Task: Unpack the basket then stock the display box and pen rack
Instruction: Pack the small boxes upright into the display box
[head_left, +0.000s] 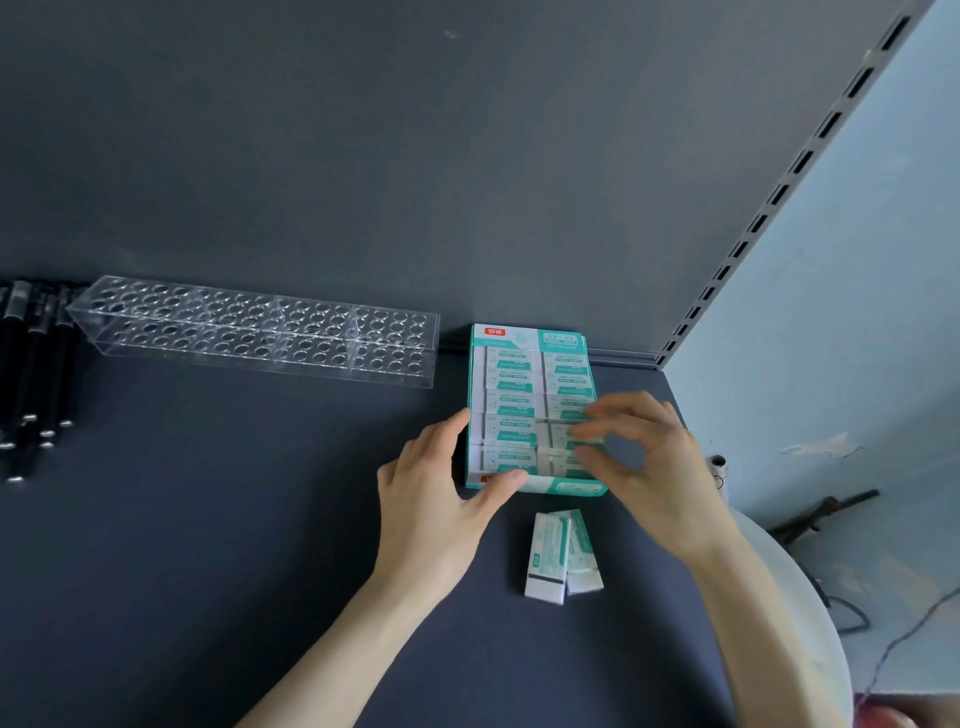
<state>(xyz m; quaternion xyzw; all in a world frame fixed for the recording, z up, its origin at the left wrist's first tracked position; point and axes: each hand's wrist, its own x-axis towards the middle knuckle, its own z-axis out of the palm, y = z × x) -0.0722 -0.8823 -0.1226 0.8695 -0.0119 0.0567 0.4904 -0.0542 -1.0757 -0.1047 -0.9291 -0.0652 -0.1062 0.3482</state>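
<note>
**Both hands at the eraser box in the shelf's back right corner**

At the left edge of the dark shelf (234, 519) lies a bunch of black pens (36, 374), partly cut off by the frame. Just right of them, along the back edge, stands the clear pen rack (254, 332), with every visible hole unfilled.

The left hand (436, 499) grips the display box (519, 336) at its front left corner. Its thumb (506, 480) lies across the low front wall and its fingers are set against the left wall, spread fairly narrow.

The box stands near the shelf's back right corner, its tall back panel close to the rear wall. Packed erasers (511, 395) fill it in two columns.

In front of the box, near the front right part of the shelf, two loose erasers (563, 556) lie touching side by side. They sit between the two forearms and neither hand touches them.

The right hand (654, 467) hangs over the box's right column, fingers bent and spread apart. Its fingertips (587, 431) are down on or just above the erasers toward the front of that column. They are blurred, so whether they pinch one cannot be told.
</note>
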